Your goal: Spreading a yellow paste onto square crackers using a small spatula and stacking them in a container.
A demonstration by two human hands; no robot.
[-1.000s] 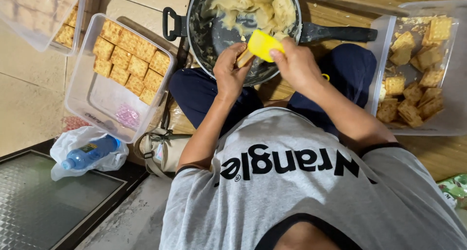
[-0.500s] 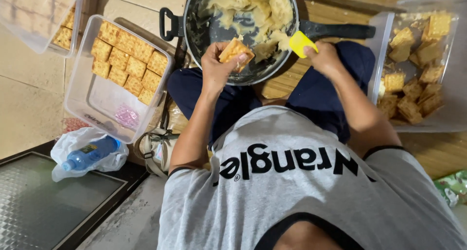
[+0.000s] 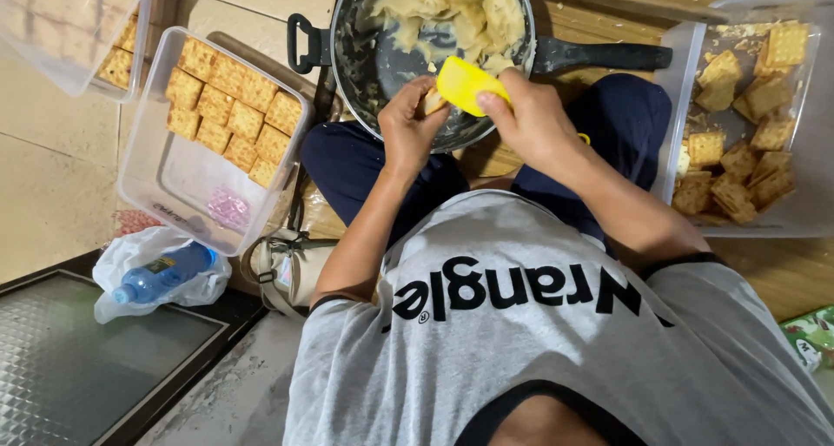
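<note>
The scraper (image 3: 465, 83) in my right hand (image 3: 530, 120) is bright yellow. The pan (image 3: 365, 55) at the top of the frame is black, smeared with pale cream dough (image 3: 452, 12). The crackers (image 3: 234, 107) in the clear box (image 3: 165, 185) at upper left are golden brown with a dotted grid pattern. My shirt (image 3: 556, 342) is heathered grey with black trim, my trousers (image 3: 347, 164) dark navy. The bottle (image 3: 161, 272) at lower left is blue, lying on a white bag (image 3: 130, 251).

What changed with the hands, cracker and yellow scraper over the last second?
The right hand brought the yellow scraper back from the filling to the cracker in the left hand, which dropped from its raised position to the pan rim. Both grips held. Pan and cracker tubs stayed put.
</note>
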